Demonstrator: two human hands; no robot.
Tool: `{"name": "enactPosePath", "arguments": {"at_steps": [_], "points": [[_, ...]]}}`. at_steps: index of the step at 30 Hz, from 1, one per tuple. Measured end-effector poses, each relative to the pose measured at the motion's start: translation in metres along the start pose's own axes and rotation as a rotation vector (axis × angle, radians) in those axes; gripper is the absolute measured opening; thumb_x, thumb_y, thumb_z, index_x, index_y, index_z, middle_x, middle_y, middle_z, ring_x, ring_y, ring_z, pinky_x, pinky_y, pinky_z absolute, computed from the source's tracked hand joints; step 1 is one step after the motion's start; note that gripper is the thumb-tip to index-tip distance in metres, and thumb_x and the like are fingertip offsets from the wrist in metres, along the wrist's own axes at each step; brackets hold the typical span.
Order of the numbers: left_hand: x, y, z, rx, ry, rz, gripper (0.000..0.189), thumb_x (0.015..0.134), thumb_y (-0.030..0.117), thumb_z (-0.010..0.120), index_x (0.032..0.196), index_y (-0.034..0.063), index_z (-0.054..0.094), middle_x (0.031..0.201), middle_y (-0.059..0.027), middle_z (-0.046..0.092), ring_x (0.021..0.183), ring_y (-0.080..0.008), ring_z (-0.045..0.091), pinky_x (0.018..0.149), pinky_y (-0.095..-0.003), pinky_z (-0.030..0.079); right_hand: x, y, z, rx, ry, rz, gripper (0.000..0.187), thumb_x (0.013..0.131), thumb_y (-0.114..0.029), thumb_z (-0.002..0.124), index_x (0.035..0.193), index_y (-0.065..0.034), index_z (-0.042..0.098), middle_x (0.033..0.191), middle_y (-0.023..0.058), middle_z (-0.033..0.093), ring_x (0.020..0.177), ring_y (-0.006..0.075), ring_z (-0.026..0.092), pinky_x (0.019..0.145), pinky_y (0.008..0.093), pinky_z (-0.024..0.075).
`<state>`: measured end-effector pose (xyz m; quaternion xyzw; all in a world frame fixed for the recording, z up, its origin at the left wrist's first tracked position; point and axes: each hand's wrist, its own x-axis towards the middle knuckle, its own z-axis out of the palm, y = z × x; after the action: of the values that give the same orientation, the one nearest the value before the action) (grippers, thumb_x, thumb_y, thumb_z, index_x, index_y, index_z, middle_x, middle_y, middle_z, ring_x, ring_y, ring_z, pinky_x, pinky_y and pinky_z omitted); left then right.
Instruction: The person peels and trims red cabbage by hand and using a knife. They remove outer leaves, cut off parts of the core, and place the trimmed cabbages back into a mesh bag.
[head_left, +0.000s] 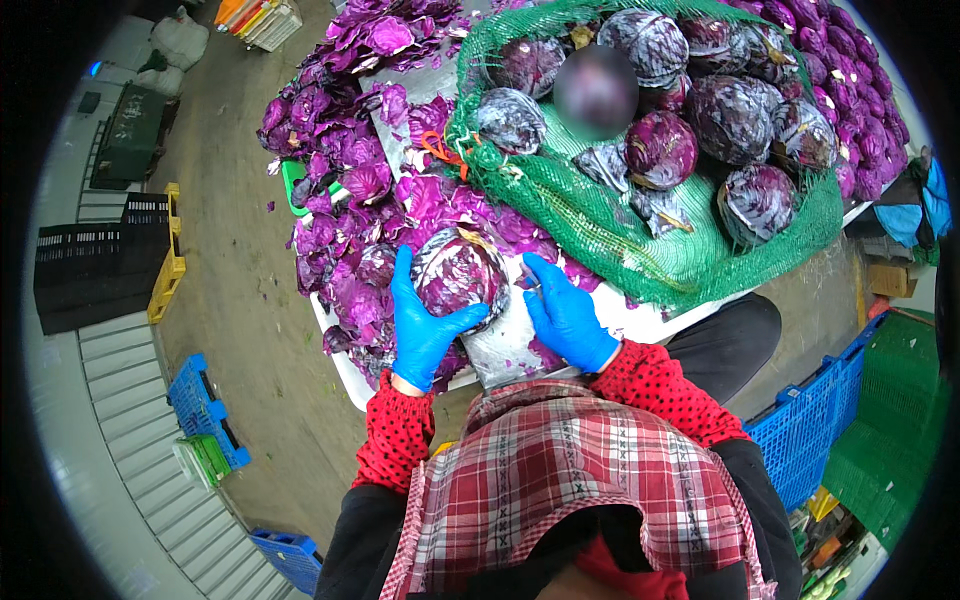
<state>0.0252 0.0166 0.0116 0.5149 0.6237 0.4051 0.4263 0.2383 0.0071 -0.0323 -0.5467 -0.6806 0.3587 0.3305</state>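
Note:
My left hand (424, 330), in a blue glove, grips the left and near side of a red cabbage head (459, 277). The head has dark purple leaves with whitish veins and a torn, yellowish-brown outer edge at its top. Just right of it, apart from the cabbage, is my right hand (568, 315), also gloved in blue. A small greyish bit shows between its thumb and forefinger, too unclear to name. Below the cabbage lies a metal sheet (495, 351) on the white table (646, 315). Loose purple leaves (352, 296) are heaped around the left hand.
An opened green mesh sack (645, 259) holds several unpeeled red cabbages (731, 118); an orange tie (444, 148) hangs at its left corner. Peeled purple cabbages (862, 112) are piled at the far right. Blue plastic pallets (817, 412) stand at right, and black crates (97, 262) at left.

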Motion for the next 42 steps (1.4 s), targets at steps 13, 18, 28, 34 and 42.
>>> {"name": "enactPosePath", "arguments": {"at_steps": [13, 18, 28, 34, 42], "points": [[0.028, 0.008, -0.012, 0.166, -0.102, 0.001, 0.125, 0.051, 0.026, 0.096, 0.149, -0.0043, 0.024, 0.138, -0.0202, 0.043, 0.125, -0.0318, 0.049, 0.108, -0.0399, 0.041, 0.025, -0.012, -0.019, -0.522, -0.241, -0.236, 0.039, 0.086, -0.017, 0.061, 0.123, -0.0068, 0.053, 0.080, 0.0120, 0.055, 0.061, 0.0279, 0.061, 0.043, 0.0419, 0.0465], [0.031, 0.004, -0.016, 0.219, -0.108, -0.033, 0.127, 0.049, 0.030, 0.097, 0.148, -0.0039, 0.026, 0.137, -0.0208, 0.043, 0.125, -0.0331, 0.049, 0.107, -0.0411, 0.042, 0.033, 0.001, -0.011, -0.641, -0.247, -0.315, 0.016, 0.084, -0.012, 0.058, 0.099, -0.0076, 0.054, 0.076, 0.0119, 0.055, 0.052, 0.0261, 0.060, 0.040, 0.0399, 0.0450], [0.057, 0.016, -0.015, 0.200, -0.108, -0.158, 0.120, 0.052, 0.035, 0.096, 0.143, -0.0107, 0.032, 0.134, -0.0263, 0.051, 0.120, -0.0329, 0.055, 0.103, -0.0402, 0.046, 0.077, 0.023, 0.012, -0.613, -0.308, -0.241, 0.013, 0.086, -0.010, 0.055, 0.098, -0.0047, 0.053, 0.073, 0.0162, 0.062, 0.057, 0.0338, 0.065, 0.044, 0.0464, 0.0508], [0.066, 0.014, -0.009, 0.285, -0.136, -0.089, 0.121, 0.051, 0.043, 0.095, 0.140, -0.0123, 0.035, 0.129, -0.0253, 0.055, 0.117, -0.0338, 0.058, 0.100, -0.0407, 0.047, 0.089, 0.019, -0.005, -0.557, -0.203, -0.280, 0.011, 0.085, -0.007, 0.055, 0.095, -0.0038, 0.053, 0.066, 0.0166, 0.061, 0.056, 0.0352, 0.065, 0.049, 0.0465, 0.0523], [0.028, -0.001, -0.023, 0.095, -0.155, 0.020, 0.128, 0.050, 0.035, 0.097, 0.146, -0.0089, 0.025, 0.137, -0.0211, 0.046, 0.124, -0.0319, 0.051, 0.107, -0.0411, 0.042, 0.102, 0.025, -0.003, -0.317, -0.698, 0.114, 0.033, 0.085, -0.019, 0.061, 0.110, 0.0017, 0.056, 0.087, 0.0233, 0.069, 0.085, 0.0310, 0.071, 0.073, 0.0485, 0.0550]]}}
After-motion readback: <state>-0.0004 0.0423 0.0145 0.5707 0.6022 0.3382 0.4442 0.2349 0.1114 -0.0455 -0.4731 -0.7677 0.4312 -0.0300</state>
